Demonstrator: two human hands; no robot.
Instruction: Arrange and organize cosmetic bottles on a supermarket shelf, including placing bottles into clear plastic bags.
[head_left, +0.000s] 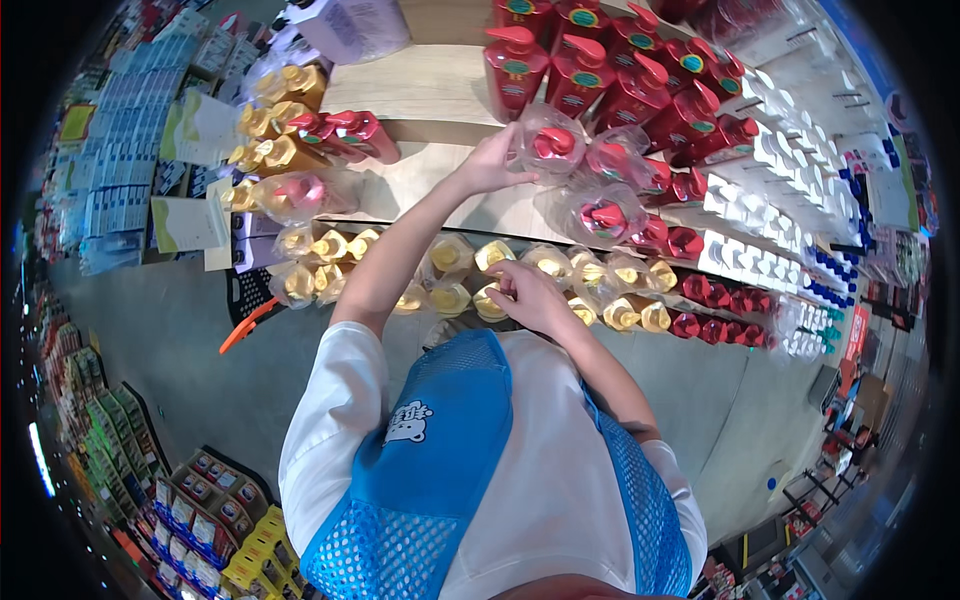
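Note:
My left hand (493, 161) reaches over the wooden shelf (420, 180) and touches the side of a plastic-wrapped red pump bottle (553, 142); whether its fingers grip the bottle is hard to tell. More wrapped red pump bottles (604, 216) stand to the right, beside unwrapped ones. My right hand (525, 294) hovers over the lower rows of gold pump bottles (493, 255), fingers bent and apart, with nothing seen in it. Behind, on the upper level, stand several red pump bottles (514, 71).
Gold pump bottles (277, 154) and two small red ones (364, 135) stand at the left. White bottles (750, 191) fill the right side. A black basket with an orange handle (247, 326) is at the lower left of the shelf. Grey floor (217, 390) lies behind me.

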